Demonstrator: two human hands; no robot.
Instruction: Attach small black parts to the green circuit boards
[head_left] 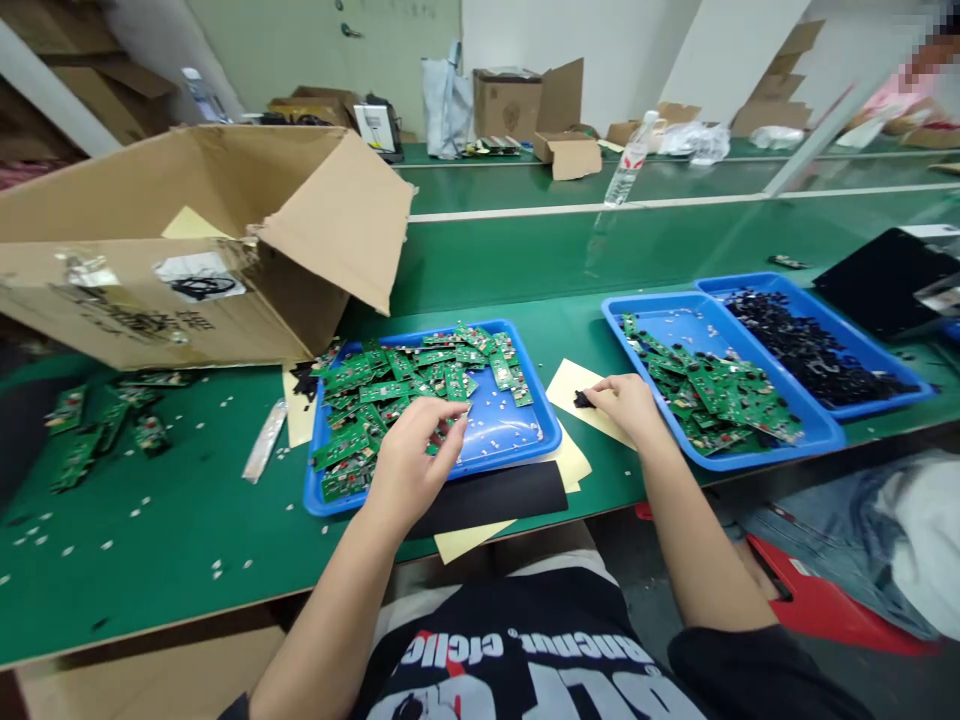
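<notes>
My left hand [420, 450] is over the near side of a blue tray [551, 432] piled with green circuit boards [390, 390]. Its thumb and forefinger come together in a pinch, and anything between them is too small to make out. To the right, my right hand [628, 402] reaches down to a sheet of yellow paper [564, 380]. Its closed fingertips are at a small black piece [583, 399] lying on that paper. A black strip [495, 498] and more yellow paper lie along the tray's near edge.
A second blue tray [829, 440] of circuit boards stands at the right, beside a blue tray [919, 388] of small black parts. An open cardboard box [247, 320] is at the left. Loose boards [150, 432] and white bits lie on the green table. A water bottle [631, 160] stands behind.
</notes>
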